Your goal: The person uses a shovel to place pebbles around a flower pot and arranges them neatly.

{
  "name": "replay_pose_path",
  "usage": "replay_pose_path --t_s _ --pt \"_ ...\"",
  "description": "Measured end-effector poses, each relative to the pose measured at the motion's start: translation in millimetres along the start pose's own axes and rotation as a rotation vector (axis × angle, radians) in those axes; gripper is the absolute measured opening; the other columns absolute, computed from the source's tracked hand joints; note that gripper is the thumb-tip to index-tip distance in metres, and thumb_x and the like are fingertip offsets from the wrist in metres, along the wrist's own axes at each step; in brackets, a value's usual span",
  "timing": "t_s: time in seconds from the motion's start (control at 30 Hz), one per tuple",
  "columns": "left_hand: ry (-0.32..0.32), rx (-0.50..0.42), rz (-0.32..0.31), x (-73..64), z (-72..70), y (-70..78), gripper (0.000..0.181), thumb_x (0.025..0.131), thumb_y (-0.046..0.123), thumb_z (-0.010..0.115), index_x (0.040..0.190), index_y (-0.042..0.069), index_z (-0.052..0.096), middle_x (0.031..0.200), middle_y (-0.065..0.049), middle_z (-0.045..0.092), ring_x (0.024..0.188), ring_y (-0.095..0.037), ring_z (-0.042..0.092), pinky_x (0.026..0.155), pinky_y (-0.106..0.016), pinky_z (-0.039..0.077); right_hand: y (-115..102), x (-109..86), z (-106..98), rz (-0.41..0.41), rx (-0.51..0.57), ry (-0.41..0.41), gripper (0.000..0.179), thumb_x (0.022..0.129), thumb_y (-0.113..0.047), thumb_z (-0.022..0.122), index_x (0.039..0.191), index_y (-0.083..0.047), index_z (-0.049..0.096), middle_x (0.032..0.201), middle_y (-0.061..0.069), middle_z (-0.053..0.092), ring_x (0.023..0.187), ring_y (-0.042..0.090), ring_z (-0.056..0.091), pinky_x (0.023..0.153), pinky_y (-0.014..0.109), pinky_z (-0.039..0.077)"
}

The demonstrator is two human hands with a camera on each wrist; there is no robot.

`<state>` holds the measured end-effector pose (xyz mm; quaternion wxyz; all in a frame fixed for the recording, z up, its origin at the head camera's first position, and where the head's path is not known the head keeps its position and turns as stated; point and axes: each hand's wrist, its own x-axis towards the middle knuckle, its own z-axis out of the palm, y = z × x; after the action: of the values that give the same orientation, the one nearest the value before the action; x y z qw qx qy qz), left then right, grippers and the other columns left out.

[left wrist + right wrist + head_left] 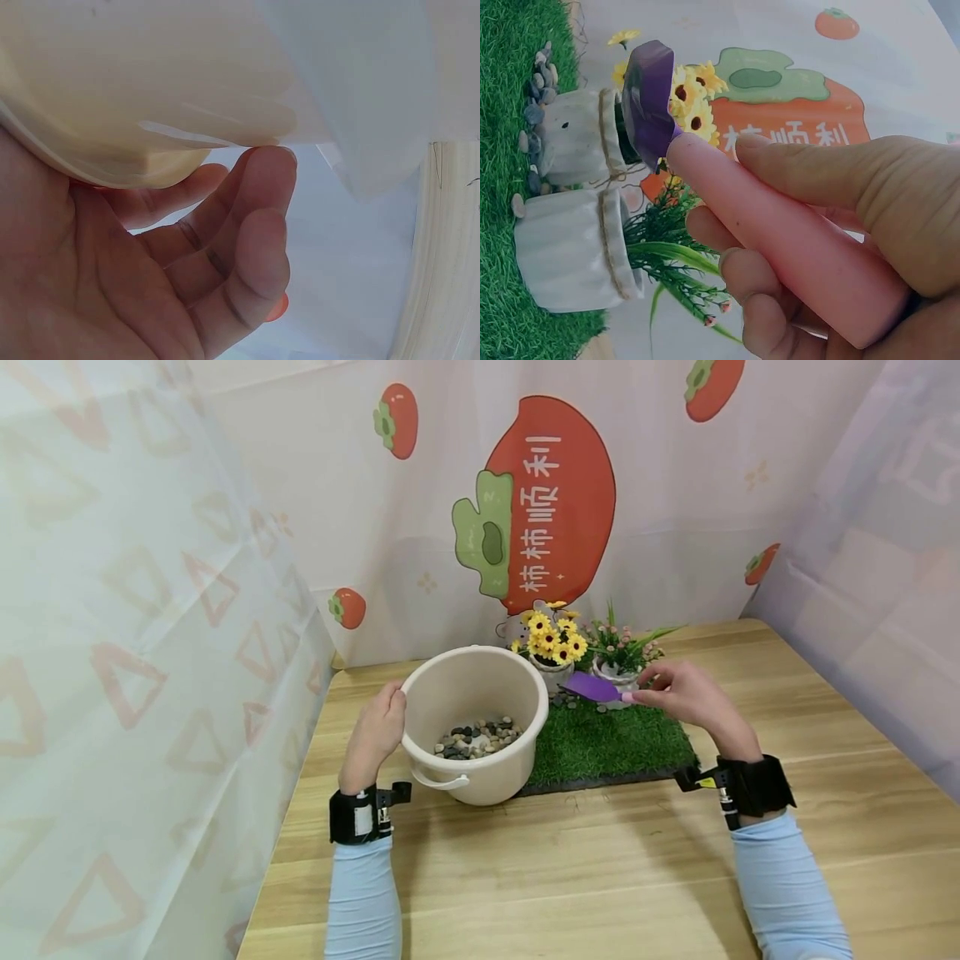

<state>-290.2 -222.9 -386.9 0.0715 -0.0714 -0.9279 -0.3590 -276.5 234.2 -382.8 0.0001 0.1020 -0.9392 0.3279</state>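
A cream plastic bucket (487, 785) stands on the table at the front left of a turf mat, with pebbles (480, 739) on its bottom. My left hand (377, 727) grips its rim on the left side; in the left wrist view the fingers (262, 180) curl against the outer wall. My right hand (686, 693) holds a hand trowel by its pink handle (780, 240). The trowel's purple blade (592, 687) points left, above the turf and in front of two potted plants. In the right wrist view the blade looks bare on the side that shows.
At the back of the artificial turf mat (607, 743) stand a pot of yellow flowers (553, 639) and a white pot (577, 255) of green leaves and pink buds. Small stones (540, 90) lie around the pots. Printed cloth (300, 468) hangs behind and at both sides of the wooden table (540, 877).
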Motion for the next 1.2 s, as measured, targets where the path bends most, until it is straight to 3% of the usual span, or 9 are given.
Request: replay_pose_path --t_s 0.13,0.3,0.33,0.43,0.53,0.6,0.8,1.0,1.2 --pt "-0.006 -0.007 -0.017 0.1 0.0 0.3 0.048 0.105 0.033 0.026 0.140 0.010 0.051 0.124 -0.020 0.065 0.105 -0.036 0.066 0.086 -0.051 0.053 -3.5 -2.3 -1.3 -0.032 -0.006 0.016 0.031 0.093 -0.028 0.067 0.114 -0.006 0.067 0.096 0.016 0.069 0.071 0.018 0.061 0.062 0.032 0.048" --pt "-0.015 -0.018 -0.002 1.9 0.9 2.3 0.049 0.106 0.032 0.026 0.141 0.009 0.049 0.126 -0.020 0.064 0.107 -0.037 0.066 0.086 -0.051 0.054 -4.5 -6.6 -5.9 -0.042 -0.005 0.061 0.040 0.093 -0.043 0.065 0.113 -0.010 0.067 0.102 0.016 0.067 0.083 0.024 0.061 0.068 0.036 0.046" --pt "-0.013 -0.020 0.002 2.1 1.2 2.8 0.048 0.106 0.032 0.026 0.141 0.009 0.049 0.126 -0.020 0.064 0.107 -0.037 0.066 0.086 -0.051 0.054 7.3 -2.4 -4.1 -0.085 0.025 0.082 0.037 0.092 -0.044 0.065 0.113 -0.014 0.068 0.102 0.010 0.068 0.084 0.020 0.060 0.068 0.032 0.044" --pt "-0.009 -0.025 0.000 0.1 1.0 2.8 0.048 0.106 0.031 0.026 0.140 0.009 0.050 0.125 -0.020 0.064 0.105 -0.036 0.066 0.085 -0.050 0.054 3.1 -2.4 -8.3 -0.101 0.005 0.105 0.032 0.091 -0.044 0.067 0.108 -0.017 0.070 0.100 0.008 0.069 0.089 0.022 0.062 0.072 0.036 0.045" --pt "-0.002 -0.023 -0.013 -3.6 0.2 0.9 0.048 0.106 0.031 0.026 0.141 0.009 0.050 0.126 -0.020 0.064 0.106 -0.035 0.065 0.087 -0.050 0.053 -6.3 -1.0 -14.3 -0.131 -0.056 0.114 0.029 0.092 -0.043 0.066 0.106 -0.018 0.070 0.099 0.005 0.070 0.089 0.019 0.064 0.073 0.034 0.046" --pt "-0.001 -0.022 -0.018 -5.4 -0.6 0.3 0.049 0.106 0.032 0.025 0.141 0.009 0.049 0.127 -0.019 0.063 0.107 -0.035 0.065 0.089 -0.051 0.052 -26.2 -4.8 -23.1 -0.110 -0.122 0.112 0.028 0.092 -0.041 0.066 0.103 -0.016 0.071 0.096 0.008 0.071 0.085 0.022 0.064 0.071 0.036 0.047" --pt "-0.001 -0.025 -0.015 -5.6 -1.4 2.1 0.049 0.106 0.033 0.025 0.142 0.009 0.048 0.127 -0.020 0.063 0.107 -0.036 0.065 0.088 -0.051 0.053 -45.5 -5.2 -42.8 -0.156 -0.133 0.094 0.024 0.092 -0.039 0.068 0.100 -0.017 0.072 0.090 0.004 0.072 0.077 0.019 0.063 0.065 0.031 0.047" --pt "0.011 -0.032 0.007 -3.4 -1.6 2.4 0.049 0.106 0.032 0.025 0.142 0.009 0.049 0.126 -0.020 0.064 0.108 -0.036 0.066 0.089 -0.051 0.053 -57.9 -5.5 -55.6 -0.193 -0.162 0.100 0.019 0.092 -0.038 0.067 0.098 -0.021 0.072 0.092 0.002 0.073 0.083 0.019 0.064 0.070 0.033 0.048" --pt "0.011 -0.027 -0.009 -4.2 -1.7 0.6 0.049 0.106 0.032 0.025 0.142 0.009 0.049 0.127 -0.020 0.063 0.108 -0.036 0.065 0.089 -0.051 0.053 -71.6 -3.5 -59.3 -0.242 -0.192 0.082 0.025 0.092 -0.040 0.066 0.110 -0.024 0.070 0.097 -0.001 0.072 0.089 0.016 0.064 0.079 0.035 0.048"
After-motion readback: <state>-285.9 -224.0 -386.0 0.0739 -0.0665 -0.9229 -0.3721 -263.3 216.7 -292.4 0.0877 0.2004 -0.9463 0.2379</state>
